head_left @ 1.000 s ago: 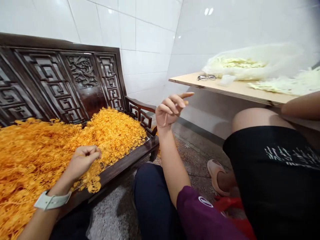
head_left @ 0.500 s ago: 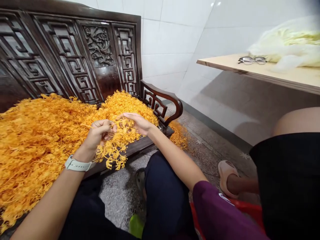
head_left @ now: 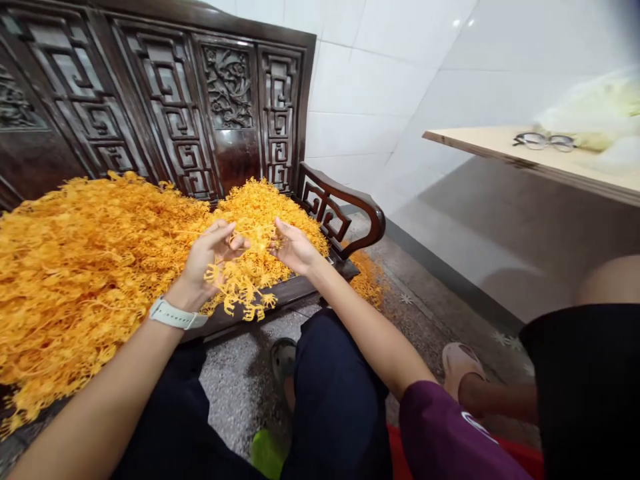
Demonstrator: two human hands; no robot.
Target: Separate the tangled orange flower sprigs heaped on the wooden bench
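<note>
My left hand point(head_left: 203, 257), with a pale watch strap on its wrist, is loosely closed on a bunch of orange plastic sprigs point(head_left: 245, 287). Their branched, claw-like tips hang below the palm, over the bench edge. Facing it, my right hand point(head_left: 296, 248) is half curled with thumb and fingers apart, beside the upper part of the bunch. Whether its fingertips touch a strand is hard to tell against the same-coloured pile. A large heap of orange sprigs point(head_left: 100, 267) covers the seat to the left, and a smaller heap point(head_left: 265, 200) lies behind my hands.
The dark carved wooden bench point(head_left: 235, 157) has a curved armrest point(head_left: 367, 207) at right. More orange pieces point(head_left: 367, 283) lie on the floor beside it. Glasses point(head_left: 545, 141) and a whitish plastic bag point(head_left: 595, 110) rest on a wooden board. Another person's leg and sandal point(head_left: 463, 367) are at right.
My hands have moved apart, and the right hand has come away from cupping the bunch. The sprigs still hang from my left hand. The view has shifted slightly left.
</note>
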